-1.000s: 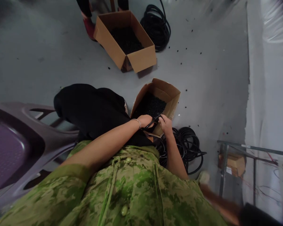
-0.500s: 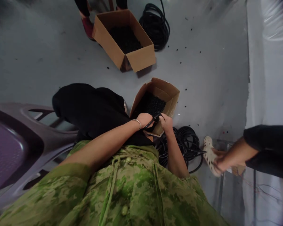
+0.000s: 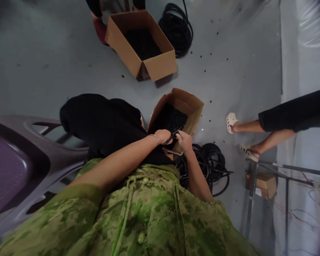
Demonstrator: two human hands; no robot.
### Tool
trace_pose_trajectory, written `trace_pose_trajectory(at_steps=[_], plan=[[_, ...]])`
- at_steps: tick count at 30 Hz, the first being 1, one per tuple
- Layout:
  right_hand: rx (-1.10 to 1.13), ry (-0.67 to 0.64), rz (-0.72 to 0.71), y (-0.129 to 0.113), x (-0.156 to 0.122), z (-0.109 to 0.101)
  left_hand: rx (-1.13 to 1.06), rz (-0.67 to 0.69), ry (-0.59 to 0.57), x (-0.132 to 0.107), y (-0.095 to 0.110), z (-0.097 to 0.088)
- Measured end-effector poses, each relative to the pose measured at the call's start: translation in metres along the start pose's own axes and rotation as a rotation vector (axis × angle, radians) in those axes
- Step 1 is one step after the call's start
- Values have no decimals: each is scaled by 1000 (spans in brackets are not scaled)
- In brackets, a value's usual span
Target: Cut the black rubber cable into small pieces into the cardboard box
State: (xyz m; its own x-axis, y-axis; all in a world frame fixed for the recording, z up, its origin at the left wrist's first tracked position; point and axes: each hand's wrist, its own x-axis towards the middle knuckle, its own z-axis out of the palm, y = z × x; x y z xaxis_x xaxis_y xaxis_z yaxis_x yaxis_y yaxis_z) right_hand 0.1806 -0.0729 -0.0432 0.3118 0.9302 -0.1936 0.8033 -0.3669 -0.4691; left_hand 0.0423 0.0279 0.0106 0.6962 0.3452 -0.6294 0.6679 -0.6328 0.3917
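I sit over a small open cardboard box [image 3: 192, 106] filled with small black pieces. My left hand [image 3: 163, 136], a bangle on its wrist, is closed around a dark tool that looks like scissors [image 3: 173, 135] at the box's near edge. My right hand [image 3: 185, 140] is closed in a pinch on a black tube whose end meets the tool. A coil of black tubing [image 3: 210, 163] lies on the floor just right of my right arm.
A larger open box [image 3: 154, 65] with black pieces stands farther off, another black coil [image 3: 177, 26] behind it, a person's feet [image 3: 100, 28] beside it. Another person's legs in light clogs [image 3: 230, 122] cross at right. A purple plastic chair [image 3: 16, 160] is at left, a metal frame [image 3: 256, 188] at lower right.
The person at right has stepped farther from me, now with both legs in view. My hands stay at the box edge, barely shifted.
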Motion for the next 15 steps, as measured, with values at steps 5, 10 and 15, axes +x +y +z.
trace_pose_trajectory(at_steps=[5, 10, 15], plan=[[-27, -1, 2, -1, 3, -2, 25, 3, 58, -2, 2, -2], [-43, 8, 63, -3, 3, -1, 20, 16, 90, -1, 2, 0], [-29, 29, 114, 1, 4, 6, 0, 3, 91, 1, 2, 2]])
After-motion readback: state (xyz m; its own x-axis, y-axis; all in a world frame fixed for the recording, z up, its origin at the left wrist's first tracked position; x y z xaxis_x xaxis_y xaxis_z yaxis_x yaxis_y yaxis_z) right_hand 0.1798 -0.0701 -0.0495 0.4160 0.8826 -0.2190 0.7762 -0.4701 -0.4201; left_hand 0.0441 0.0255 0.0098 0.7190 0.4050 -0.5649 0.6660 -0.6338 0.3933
